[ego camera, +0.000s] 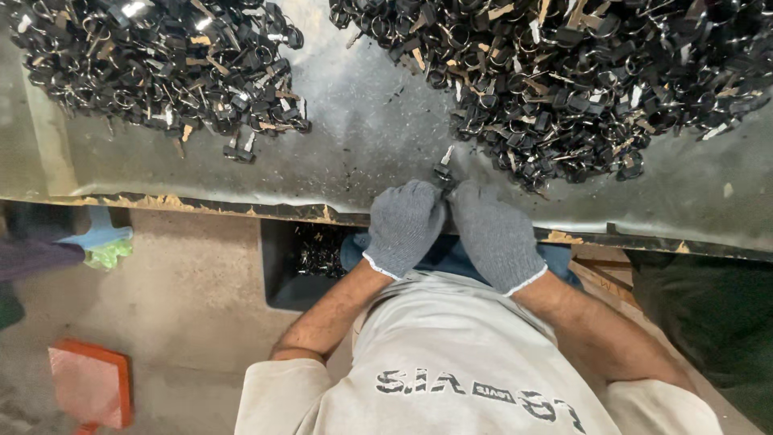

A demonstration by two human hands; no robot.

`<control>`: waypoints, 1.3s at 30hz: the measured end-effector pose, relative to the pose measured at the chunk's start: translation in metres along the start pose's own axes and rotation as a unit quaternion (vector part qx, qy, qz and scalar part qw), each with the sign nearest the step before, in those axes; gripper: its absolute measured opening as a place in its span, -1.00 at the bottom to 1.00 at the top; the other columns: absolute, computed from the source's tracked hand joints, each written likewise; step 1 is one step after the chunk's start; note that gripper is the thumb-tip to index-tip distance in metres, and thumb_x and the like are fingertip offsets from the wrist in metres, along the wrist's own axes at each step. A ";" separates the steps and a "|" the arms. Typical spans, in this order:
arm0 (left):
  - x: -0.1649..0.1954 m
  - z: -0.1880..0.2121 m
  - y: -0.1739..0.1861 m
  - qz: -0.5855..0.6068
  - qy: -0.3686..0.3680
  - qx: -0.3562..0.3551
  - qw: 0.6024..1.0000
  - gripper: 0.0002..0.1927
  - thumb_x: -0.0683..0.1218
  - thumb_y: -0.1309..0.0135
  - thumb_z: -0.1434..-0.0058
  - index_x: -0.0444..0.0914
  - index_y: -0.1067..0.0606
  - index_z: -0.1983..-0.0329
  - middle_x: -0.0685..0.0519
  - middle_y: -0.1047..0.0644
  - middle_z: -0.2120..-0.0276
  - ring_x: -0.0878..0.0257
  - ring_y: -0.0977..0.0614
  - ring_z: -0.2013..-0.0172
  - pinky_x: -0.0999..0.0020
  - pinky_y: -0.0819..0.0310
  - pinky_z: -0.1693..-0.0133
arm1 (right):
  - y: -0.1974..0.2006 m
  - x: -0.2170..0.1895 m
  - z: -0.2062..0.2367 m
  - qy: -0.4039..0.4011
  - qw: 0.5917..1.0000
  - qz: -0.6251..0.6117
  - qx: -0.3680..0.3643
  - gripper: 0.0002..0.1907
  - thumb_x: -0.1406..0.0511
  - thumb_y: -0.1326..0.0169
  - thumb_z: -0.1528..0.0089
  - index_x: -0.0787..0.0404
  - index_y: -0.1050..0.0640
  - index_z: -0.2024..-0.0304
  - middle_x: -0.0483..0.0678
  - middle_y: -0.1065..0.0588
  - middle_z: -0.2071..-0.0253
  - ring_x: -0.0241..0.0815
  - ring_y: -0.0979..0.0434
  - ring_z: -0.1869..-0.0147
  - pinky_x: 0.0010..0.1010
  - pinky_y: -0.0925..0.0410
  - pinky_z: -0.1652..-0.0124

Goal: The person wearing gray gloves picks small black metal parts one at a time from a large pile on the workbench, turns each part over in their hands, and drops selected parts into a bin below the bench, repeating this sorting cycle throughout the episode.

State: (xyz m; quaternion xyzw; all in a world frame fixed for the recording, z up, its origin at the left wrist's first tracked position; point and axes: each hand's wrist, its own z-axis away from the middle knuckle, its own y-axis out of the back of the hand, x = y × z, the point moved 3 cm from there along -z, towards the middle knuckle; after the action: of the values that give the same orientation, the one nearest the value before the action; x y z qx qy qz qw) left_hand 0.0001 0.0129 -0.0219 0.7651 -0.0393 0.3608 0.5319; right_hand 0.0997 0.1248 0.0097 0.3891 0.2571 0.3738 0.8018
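My left hand (405, 225) and my right hand (497, 235), both in grey knit gloves, meet at the near edge of a grey metal worktable (362, 137). Together they pinch one small black part with a pale tab (444, 167) between the fingertips. A big heap of similar black ring-shaped parts (564, 72) lies just beyond my right hand. A second heap (161, 60) covers the table's far left.
Under the table edge by my left hand stands a dark bin (310, 266) with black parts in it. On the concrete floor lie an orange block (93, 383) and a blue and green object (101, 242) at the left.
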 end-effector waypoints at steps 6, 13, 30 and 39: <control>0.003 -0.002 0.005 -0.006 -0.001 0.005 1.000 -0.86 -0.07 -0.22 -0.16 -0.16 -0.48 0.35 -0.01 -0.51 0.42 -0.04 -0.59 0.40 0.03 -0.44 0.33 | 0.027 0.004 0.003 0.208 0.897 -0.033 0.389 -0.55 0.21 -0.09 -0.19 0.44 -0.45 0.00 0.23 -0.55 0.25 -0.03 -0.67 0.29 -0.41 -0.54 0.38; 0.001 -0.013 0.013 0.037 -0.018 0.001 0.999 -0.89 -0.07 -0.19 -0.19 -0.16 -0.50 0.33 0.00 -0.54 0.39 -0.03 -0.61 0.40 0.08 -0.46 0.37 | 0.000 0.012 -0.007 0.112 0.973 0.008 0.200 -0.82 0.26 -0.07 -0.33 0.28 -0.45 0.16 0.09 -0.54 0.47 0.02 -0.64 0.42 -0.20 -0.49 0.48; 0.000 -0.011 0.009 -0.005 -0.027 -0.003 1.000 -0.92 -0.10 -0.17 -0.17 -0.16 -0.50 0.35 -0.04 -0.52 0.42 -0.06 -0.59 0.44 0.04 -0.43 0.40 | 0.006 0.016 0.002 0.180 0.947 -0.150 0.221 -0.75 0.24 -0.08 -0.29 0.31 -0.47 0.11 0.12 -0.53 0.44 0.14 -0.61 0.42 -0.09 -0.45 0.47; -0.003 -0.025 0.057 -0.039 0.019 0.147 0.988 -0.92 -0.13 -0.25 -0.20 -0.14 -0.55 0.29 0.05 -0.58 0.33 0.12 -0.62 0.37 0.17 -0.45 0.32 | -0.007 0.012 0.006 0.132 0.941 -0.111 0.293 -0.48 0.17 -0.16 -0.24 0.38 -0.44 -0.13 0.30 -0.55 -0.03 0.17 -0.66 0.06 -0.16 -0.54 0.20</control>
State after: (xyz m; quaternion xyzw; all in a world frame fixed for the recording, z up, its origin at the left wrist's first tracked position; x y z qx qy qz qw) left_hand -0.0400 0.0081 0.0252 0.8289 0.0545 0.3559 0.4282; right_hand 0.1138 0.1282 0.0060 0.5226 0.5001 0.2386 0.6480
